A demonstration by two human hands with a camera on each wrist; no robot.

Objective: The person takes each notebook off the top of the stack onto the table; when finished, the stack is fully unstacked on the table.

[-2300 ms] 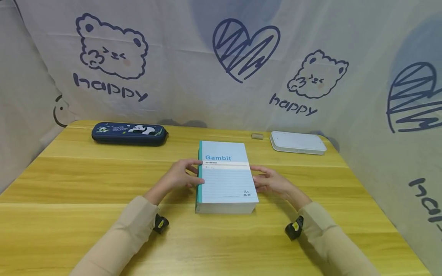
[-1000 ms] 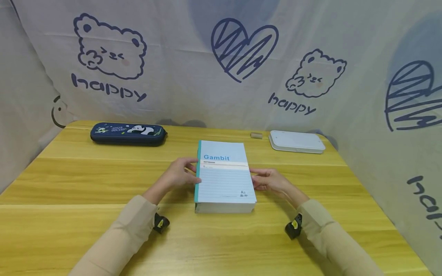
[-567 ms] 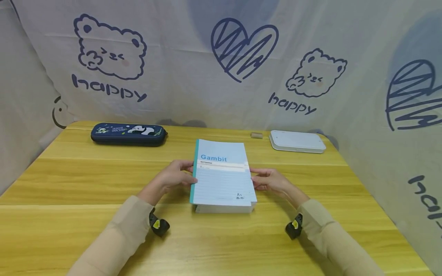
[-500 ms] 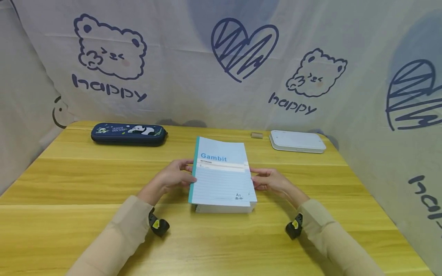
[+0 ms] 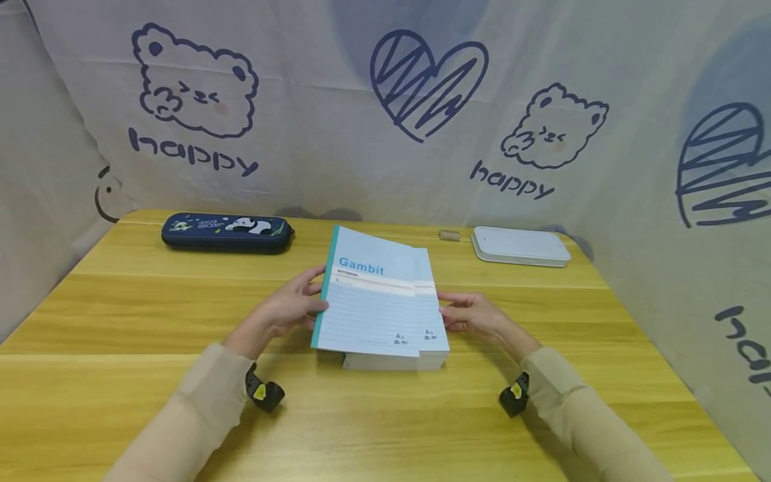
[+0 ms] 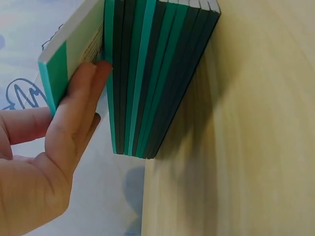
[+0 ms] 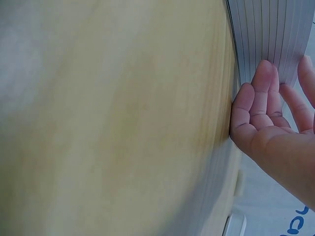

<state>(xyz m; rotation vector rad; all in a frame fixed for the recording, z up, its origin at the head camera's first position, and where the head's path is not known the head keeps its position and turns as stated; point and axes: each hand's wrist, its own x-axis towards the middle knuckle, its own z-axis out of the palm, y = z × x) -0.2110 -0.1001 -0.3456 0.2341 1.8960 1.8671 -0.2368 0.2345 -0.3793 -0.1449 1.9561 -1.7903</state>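
Left hand (image 5: 288, 309) is pinching top notebook (image 5: 365, 299) off the stack (image 5: 421, 358); right hand (image 5: 476, 316), fingers relaxed, is bracing stack's right edge.

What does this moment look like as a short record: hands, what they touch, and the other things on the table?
left hand: left hand grips the top light-blue Gambit notebook by its green spine, raised and slid left off the stack
right hand: right hand rests straight fingers against the page edges of the stack of light-blue notebooks
surface: yellow wooden table
far left: navy panda pencil case
far right: flat white box, small cork-coloured piece beside it
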